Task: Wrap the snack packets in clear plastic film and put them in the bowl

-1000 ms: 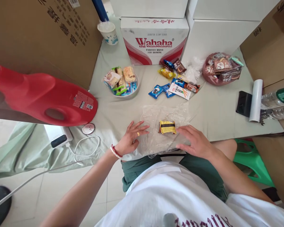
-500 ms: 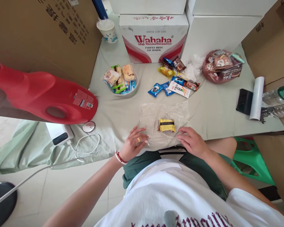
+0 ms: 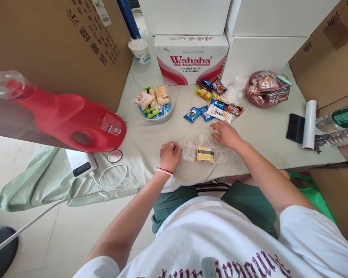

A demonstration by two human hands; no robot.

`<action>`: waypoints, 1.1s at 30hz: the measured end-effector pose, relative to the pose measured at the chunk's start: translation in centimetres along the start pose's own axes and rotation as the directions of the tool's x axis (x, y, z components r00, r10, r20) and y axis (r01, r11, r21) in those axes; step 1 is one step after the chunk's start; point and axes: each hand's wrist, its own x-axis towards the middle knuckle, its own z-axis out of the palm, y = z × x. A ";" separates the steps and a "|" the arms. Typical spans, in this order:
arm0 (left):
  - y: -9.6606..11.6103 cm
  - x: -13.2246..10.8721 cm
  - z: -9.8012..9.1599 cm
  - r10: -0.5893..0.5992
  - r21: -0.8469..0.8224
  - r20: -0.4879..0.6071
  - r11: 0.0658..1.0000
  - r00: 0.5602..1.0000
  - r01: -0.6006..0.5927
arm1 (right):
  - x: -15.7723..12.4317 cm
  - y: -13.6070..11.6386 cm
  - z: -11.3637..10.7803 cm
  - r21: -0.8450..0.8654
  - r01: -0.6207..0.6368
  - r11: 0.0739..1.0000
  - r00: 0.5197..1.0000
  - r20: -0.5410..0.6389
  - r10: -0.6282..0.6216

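Observation:
A clear plastic bag (image 3: 188, 153) lies crumpled near the table's front edge. On or inside it, I cannot tell which, is a yellow snack packet (image 3: 205, 154) with a dark band. My left hand (image 3: 171, 155) is closed, its fingers pinching the bag's left edge. Above the bag's upper right side, my right hand (image 3: 225, 133) is open with fingers stretched out, holding nothing visible. Just beyond its fingertips lie a white snack packet (image 3: 219, 113), blue packets (image 3: 192, 114) and other wrapped snacks.
Wrapped snacks fill a white bowl (image 3: 171, 110) at back left and a reddish bag (image 3: 253, 92) at back right. A Wahaha carton (image 3: 191, 61) stands behind. A red jug (image 3: 63, 119) is at left; a white plastic roll (image 3: 309, 123) and bottles are at right.
My right hand has moved up and left, from the bag's lower right corner toward the snack pile. My left hand has moved up and closed on the bag's edge; the bag is more bunched.

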 end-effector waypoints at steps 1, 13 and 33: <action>-0.1 -0.3 0.1 0.016 -0.012 -0.029 1.000 0.999 -0.016 | 0.9 -0.3 0.4 0.006 0.019 1.000 0.999 0.049 -0.019; 0.0 -1.0 0.8 0.353 -0.181 -0.037 0.918 0.935 -0.353 | 4.3 -1.3 1.0 0.459 0.425 0.780 0.813 0.185 -0.552; 3.3 1.6 0.3 0.455 0.078 0.029 0.887 0.890 -0.456 | 5.3 -3.0 0.5 0.199 0.299 0.933 0.922 0.191 -0.336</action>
